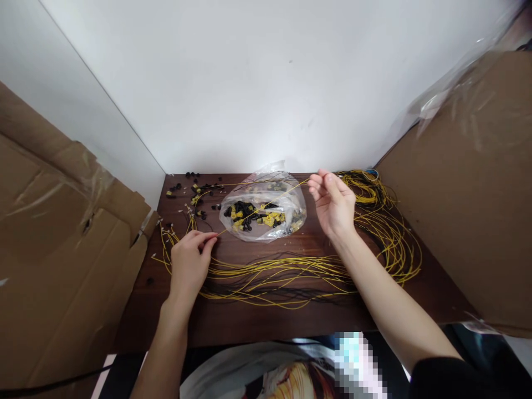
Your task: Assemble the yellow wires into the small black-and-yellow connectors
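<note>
Between my two hands a thin yellow wire (286,193) runs taut on a slant, passing above a clear plastic bag. My left hand (193,255) pinches its lower end between thumb and fingertips. Higher up and to the right, my right hand (332,202) has its fingertips closed on the wire's other end. Black and yellow plastic caps (243,213) lie inside the clear plastic bag (266,235). A long bundle of yellow and black wires (282,270) stretches across the table below the hands, curving up at the right.
Loose black and yellow caps (199,194) are scattered at the table's back left. A coil of yellow wire (359,185) sits at the back right. Cardboard panels stand at the left (62,266) and right (469,183), with a white wall (266,83) behind the dark brown table (266,327).
</note>
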`<state>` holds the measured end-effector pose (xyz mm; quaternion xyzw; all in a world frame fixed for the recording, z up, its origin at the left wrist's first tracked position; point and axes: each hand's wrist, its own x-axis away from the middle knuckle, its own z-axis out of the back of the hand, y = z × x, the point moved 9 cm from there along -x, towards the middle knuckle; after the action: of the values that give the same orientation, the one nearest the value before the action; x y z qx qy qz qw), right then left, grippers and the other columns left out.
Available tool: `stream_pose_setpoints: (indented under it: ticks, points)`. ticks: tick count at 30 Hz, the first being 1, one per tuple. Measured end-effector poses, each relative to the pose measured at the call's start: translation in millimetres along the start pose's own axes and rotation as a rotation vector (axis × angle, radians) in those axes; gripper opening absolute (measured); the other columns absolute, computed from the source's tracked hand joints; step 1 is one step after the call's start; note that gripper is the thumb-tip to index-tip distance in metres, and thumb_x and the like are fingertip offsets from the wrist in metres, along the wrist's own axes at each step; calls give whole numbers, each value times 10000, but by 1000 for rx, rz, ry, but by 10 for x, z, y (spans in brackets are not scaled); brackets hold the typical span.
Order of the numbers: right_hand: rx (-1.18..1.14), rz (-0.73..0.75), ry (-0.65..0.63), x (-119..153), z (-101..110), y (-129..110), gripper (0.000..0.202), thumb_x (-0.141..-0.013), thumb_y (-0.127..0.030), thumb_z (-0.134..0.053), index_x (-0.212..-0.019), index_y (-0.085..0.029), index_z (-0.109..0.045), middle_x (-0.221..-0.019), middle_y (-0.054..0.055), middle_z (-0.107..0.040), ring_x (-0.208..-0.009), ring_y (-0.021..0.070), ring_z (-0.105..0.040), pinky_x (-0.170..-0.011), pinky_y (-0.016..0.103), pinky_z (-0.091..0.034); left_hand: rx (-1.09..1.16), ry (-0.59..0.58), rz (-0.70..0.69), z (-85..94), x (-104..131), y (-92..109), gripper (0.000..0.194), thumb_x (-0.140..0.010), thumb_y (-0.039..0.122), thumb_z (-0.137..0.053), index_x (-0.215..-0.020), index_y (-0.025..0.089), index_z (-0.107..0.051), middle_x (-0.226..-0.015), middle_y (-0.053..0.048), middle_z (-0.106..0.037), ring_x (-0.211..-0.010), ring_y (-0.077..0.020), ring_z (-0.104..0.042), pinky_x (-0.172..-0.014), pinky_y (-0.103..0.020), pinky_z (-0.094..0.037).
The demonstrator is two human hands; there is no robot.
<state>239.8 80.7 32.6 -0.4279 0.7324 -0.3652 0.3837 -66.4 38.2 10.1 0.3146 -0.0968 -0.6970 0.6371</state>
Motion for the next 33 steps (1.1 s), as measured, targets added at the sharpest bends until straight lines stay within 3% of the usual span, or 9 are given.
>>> stream_pose_setpoints:
  ticks: [6,11,13,16,19,22,24,28,33]
  points:
    - [-66,143,261,-113,403,-144,154,-813,-294,-586,-892,-169,-627,-859,23,-669,-767,85,-646,-756,247,-545,12,-4,-3,-3,15,-11,261,-813,317,-503,-842,168,-715,-756,-39,-640,-628,-151,-555,-642,-257,-422]
    - [-26,141,258,-96,388,-121,167,-800,-311,-604,-877,-166,-635,-700,-13,-628,-578,61,-579,-569,201,-502,5,-20,-1,-12,13,6,257,-815,306,-497,-833,166,-711,-739,-35,-625,-626,-145,-548,-636,-248,-418]
    - [50,138,187,-34,250,-91,173,-802,-323,-607,-869,-169,-646,-627,-30,-594,-499,54,-522,-506,195,-464,-1,-20,-6,-13,15,12,259,-818,304,-493,-834,163,-710,-745,-36,-626,-629,-143,-549,-639,-245,-418]
    - [229,121,-7,127,-65,2,204,-839,-355,-566,-906,-184,-656,-656,-9,-632,-524,77,-550,-526,219,-470,-3,-17,-17,-17,18,13,254,-826,302,-494,-842,164,-707,-754,-33,-627,-632,-140,-547,-646,-243,-422]
    - [467,156,-334,370,-464,111,230,-887,-323,-495,-991,-192,-653,-753,22,-690,-656,124,-631,-625,270,-511,7,-11,-37,-22,20,11,249,-831,297,-499,-841,161,-708,-769,-31,-631,-637,-136,-549,-653,-242,-428]
    - [788,370,-733,704,-834,201,253,-913,-226,-437,-1047,-183,-648,-950,59,-707,-893,168,-639,-827,350,-496,17,-13,-65,-35,21,13,245,-834,285,-504,-838,156,-712,-782,-33,-635,-652,-135,-555,-660,-241,-433]
    - [929,488,-924,881,-951,294,270,-916,-190,-422,-1069,-175,-644,-1087,72,-676,-1050,192,-590,-924,382,-453,21,-10,-79,-40,20,14,244,-836,283,-507,-838,155,-714,-788,-34,-636,-658,-136,-559,-658,-243,-435]
    - [1074,543,-994,946,-971,438,263,-920,-194,-424,-1048,-175,-654,-1258,77,-586,-1238,205,-457,-1016,400,-382,31,4,-103,-31,23,21,244,-841,290,-509,-837,156,-712,-794,-36,-637,-666,-139,-566,-652,-247,-438]
    - [1127,551,-984,943,-974,482,239,-916,-197,-440,-995,-175,-664,-1217,78,-602,-1211,210,-466,-1012,402,-364,40,27,-118,-1,26,35,234,-846,286,-513,-841,155,-708,-801,-34,-635,-687,-137,-571,-661,-242,-439]
